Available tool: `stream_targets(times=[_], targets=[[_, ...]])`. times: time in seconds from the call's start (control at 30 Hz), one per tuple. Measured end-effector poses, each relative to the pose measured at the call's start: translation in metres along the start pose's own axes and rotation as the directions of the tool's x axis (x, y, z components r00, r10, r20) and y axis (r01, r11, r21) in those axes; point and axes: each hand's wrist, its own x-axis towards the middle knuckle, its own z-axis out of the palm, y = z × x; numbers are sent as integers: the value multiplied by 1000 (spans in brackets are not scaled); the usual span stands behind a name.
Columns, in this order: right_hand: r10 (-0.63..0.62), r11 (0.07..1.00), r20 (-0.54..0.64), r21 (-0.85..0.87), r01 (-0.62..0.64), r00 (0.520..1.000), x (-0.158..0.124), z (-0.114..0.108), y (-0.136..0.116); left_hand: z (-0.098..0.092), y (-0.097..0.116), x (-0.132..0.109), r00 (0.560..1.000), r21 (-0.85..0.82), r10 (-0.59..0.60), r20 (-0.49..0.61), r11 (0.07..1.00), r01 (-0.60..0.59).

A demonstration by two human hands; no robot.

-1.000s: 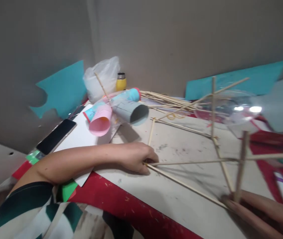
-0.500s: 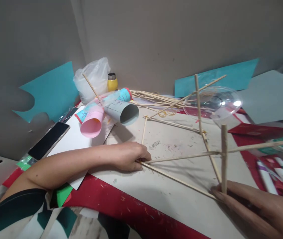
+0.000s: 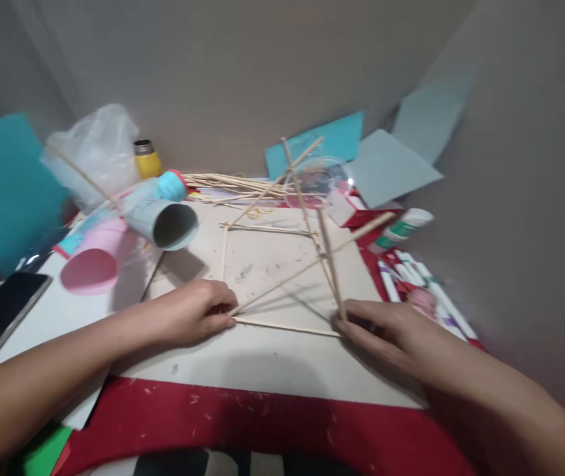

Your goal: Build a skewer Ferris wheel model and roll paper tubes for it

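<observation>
A frame of thin wooden sticks [image 3: 282, 326] rests on a pale board [image 3: 272, 370], with a four-sided base and slanted sticks that cross in pairs above it. My left hand [image 3: 203, 309] pinches the frame's near left corner, where a slanted stick meets the base. At the near right corner, my right hand [image 3: 386, 334] grips the joint between thumb and fingers, beside a raised stick. Yellowish bindings show at the far corners. Fingertips hide the two near joints.
Rolled paper tubes, one pink [image 3: 91, 264] and one grey [image 3: 173, 225], lie at the left near a phone [image 3: 7, 317]. Behind are a plastic bag [image 3: 96, 145], a yellow bottle [image 3: 147, 158] and a stick pile [image 3: 237, 185]. Markers [image 3: 446, 301] and a glue tube [image 3: 401, 228] lie right.
The view has swung to the right, so the frame sits more centrally and squarely. Both hands stay at the same near corners of the frame.
</observation>
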Motion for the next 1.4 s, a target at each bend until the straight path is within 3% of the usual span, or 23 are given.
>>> stream_targets(times=[0.33, 0.77, 1.33, 1.4], targets=[[-29, 992, 14, 121, 27, 999, 1, -7, 8, 1, -2, 8, 1000, -24, 30, -6, 999, -30], [-7, 994, -11, 113, 8, 1000, -1, -12, 2, -2, -4, 10, 999, -31, 40, 5, 999, -40], [-11, 997, 64, 82, 6, 998, -6, -7, 4, -1, -4, 5, 998, -30, 47, 40, 998, -46], [0, 996, -11, 92, 1, 1000, -7, 0, 4, -1, -3, 5, 1000, -32, 15, 27, 999, -14]])
